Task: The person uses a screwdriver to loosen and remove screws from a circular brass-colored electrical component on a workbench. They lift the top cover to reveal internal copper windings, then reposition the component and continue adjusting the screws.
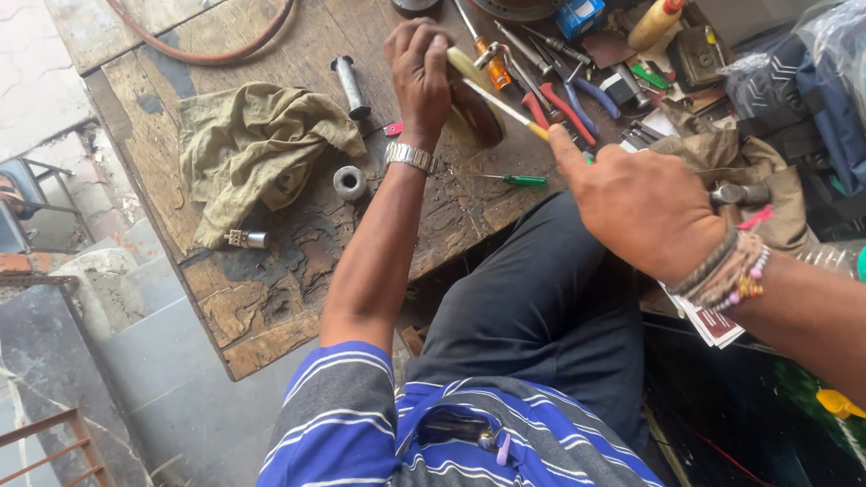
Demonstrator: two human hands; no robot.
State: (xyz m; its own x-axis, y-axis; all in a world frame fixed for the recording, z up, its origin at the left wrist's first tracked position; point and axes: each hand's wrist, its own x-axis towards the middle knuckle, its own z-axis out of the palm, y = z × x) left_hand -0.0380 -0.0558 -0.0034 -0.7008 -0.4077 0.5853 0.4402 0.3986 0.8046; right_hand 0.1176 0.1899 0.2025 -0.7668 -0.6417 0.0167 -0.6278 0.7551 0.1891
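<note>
My left hand (421, 76) grips a round disc-shaped part with a yellowish rim (472, 98), held on edge on the worn wooden workbench (258, 292). My right hand (639, 208) is closed on the handle of a screwdriver (505, 106), whose metal shaft reaches up and left to the disc. A metal watch sits on my left wrist and several bead bracelets on my right.
An olive rag (250, 149) lies left on the bench, with a metal cylinder (351, 85), a small ring (350, 182) and a green screwdriver (519, 180) near it. Pliers and several tools (569, 98) crowd the back right beside a glue bottle (660, 21). A hose (211, 53) curves at the back.
</note>
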